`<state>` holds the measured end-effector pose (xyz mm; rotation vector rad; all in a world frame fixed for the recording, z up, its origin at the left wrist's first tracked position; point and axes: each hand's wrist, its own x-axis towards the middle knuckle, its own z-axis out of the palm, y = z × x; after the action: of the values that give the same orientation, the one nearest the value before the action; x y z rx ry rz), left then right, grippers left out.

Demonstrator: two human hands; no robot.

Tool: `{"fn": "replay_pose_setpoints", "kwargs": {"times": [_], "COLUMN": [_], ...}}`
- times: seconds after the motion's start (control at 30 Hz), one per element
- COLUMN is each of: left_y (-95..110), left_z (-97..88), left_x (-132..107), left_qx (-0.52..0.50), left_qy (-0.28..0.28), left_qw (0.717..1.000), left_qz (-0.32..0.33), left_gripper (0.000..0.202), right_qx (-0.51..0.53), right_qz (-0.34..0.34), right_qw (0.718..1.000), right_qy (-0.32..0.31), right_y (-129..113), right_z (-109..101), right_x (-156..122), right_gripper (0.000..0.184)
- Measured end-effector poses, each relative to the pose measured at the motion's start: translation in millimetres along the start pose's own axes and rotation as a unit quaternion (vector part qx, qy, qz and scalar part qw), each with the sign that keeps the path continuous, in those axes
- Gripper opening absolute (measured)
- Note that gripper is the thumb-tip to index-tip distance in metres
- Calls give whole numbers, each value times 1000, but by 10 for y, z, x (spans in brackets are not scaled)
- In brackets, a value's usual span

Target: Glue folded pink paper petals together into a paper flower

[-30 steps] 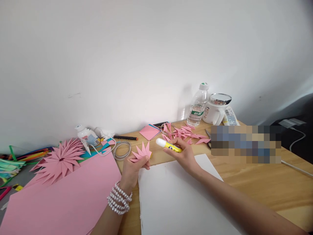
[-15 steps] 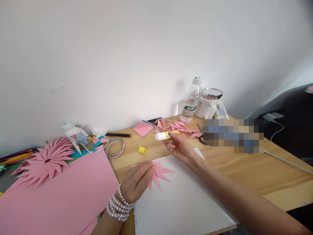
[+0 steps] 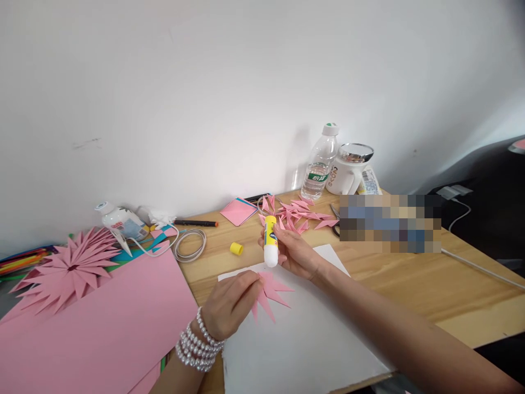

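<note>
My left hand (image 3: 232,303), with a beaded bracelet at the wrist, pinches a pink folded-paper star piece (image 3: 273,294) whose points fan out to the right. It is held over a white board (image 3: 303,345). My right hand (image 3: 297,251) is closed around a yellow and white glue stick (image 3: 270,243), its white end pointing down just above the paper piece. A gap shows between the two. The yellow glue cap (image 3: 237,249) lies on the wooden table to the left. Behind the right hand is a pile of small folded pink pieces (image 3: 293,213).
A finished-looking pink paper star (image 3: 71,268) rests on pink sheets (image 3: 106,323) at left. Beside it are a white bottle (image 3: 123,219), a coiled cable (image 3: 191,245) and a marker (image 3: 197,223). A water bottle (image 3: 320,164), a mug (image 3: 348,172) and scissors (image 3: 335,219) stand or lie behind.
My right hand has turned the glue stick from lying sideways to white end down, bringing it closer to the paper piece. My left hand keeps its pinch, almost unmoved.
</note>
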<state>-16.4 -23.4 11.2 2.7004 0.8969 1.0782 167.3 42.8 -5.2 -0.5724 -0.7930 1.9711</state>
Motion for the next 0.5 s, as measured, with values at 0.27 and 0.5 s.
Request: {"fn": "replay_pose_setpoints", "kwargs": {"times": [0.27, 0.5], "left_y": [-22, -39], "left_z": [0, 47], "left_x": [10, 30], "left_qx": [58, 81], "left_qy": [10, 43], "left_qw": [996, 991], "left_qz": [67, 97], "left_gripper": [27, 20], "right_qx": [0, -21], "right_qz": [-3, -12], "right_qw": [999, 999], "right_qy": [-36, -48], "right_y": [19, 8], "right_z": [24, 36], "right_x": [-25, -34], "right_gripper": [29, 31]}}
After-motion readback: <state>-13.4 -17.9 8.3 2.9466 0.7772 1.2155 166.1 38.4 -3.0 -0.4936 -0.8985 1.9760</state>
